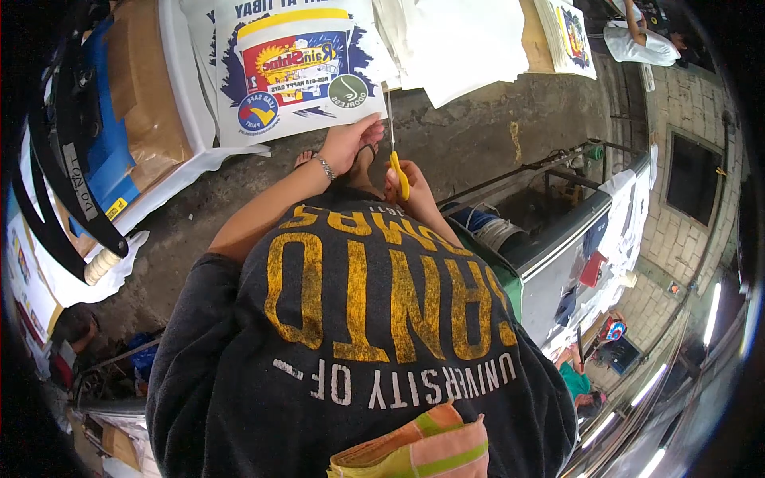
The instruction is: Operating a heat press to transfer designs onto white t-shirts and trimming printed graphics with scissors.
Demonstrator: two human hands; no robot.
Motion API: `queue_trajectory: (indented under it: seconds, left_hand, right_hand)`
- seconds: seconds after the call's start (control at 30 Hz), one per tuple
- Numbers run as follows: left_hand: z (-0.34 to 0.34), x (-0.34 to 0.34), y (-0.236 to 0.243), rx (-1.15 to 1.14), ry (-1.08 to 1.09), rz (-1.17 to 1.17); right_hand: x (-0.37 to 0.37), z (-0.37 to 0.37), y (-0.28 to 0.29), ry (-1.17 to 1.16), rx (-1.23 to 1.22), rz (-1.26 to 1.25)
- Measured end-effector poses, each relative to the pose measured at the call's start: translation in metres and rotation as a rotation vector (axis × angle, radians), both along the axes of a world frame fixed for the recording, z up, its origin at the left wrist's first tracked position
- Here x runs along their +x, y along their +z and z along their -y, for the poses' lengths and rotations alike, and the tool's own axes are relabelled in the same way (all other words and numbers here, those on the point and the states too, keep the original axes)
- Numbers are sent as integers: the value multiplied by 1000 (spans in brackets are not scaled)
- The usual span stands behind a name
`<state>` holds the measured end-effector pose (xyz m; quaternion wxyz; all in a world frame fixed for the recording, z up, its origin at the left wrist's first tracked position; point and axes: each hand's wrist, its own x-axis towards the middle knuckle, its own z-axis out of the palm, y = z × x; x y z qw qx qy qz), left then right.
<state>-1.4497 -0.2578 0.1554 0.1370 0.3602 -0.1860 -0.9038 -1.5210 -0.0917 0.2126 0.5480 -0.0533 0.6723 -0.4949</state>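
Observation:
A white printed sheet [296, 119] with a colourful paint-bucket picture hangs over the near table edge at the top. My left hand [351, 147], with a bracelet at the wrist, pinches the sheet's lower right corner. In my right hand [413, 185] are scissors with yellow handles [400, 174]. Their blades point away from me, along the sheet's right edge. The blades look to be touching the sheet there, but whether they are parted is hard to make out. My right fingers are wrapped round the handles and partly hidden.
Blank white sheets [466, 52] lie to the right, beside a stack of printed sheets [567, 36]. On the left, a brown-taped package [143, 88] rests near a black curved-handled tool [64, 183]. A metal-framed table [550, 239] stands at right. Other people are farther off.

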Motion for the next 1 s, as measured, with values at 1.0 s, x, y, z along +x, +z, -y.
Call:
queue_trajectory:
  seconds: [1.0]
  left_hand:
    - [0, 3, -1, -32, 4, -88]
  right_hand:
    - [11, 22, 27, -162, -73, 109]
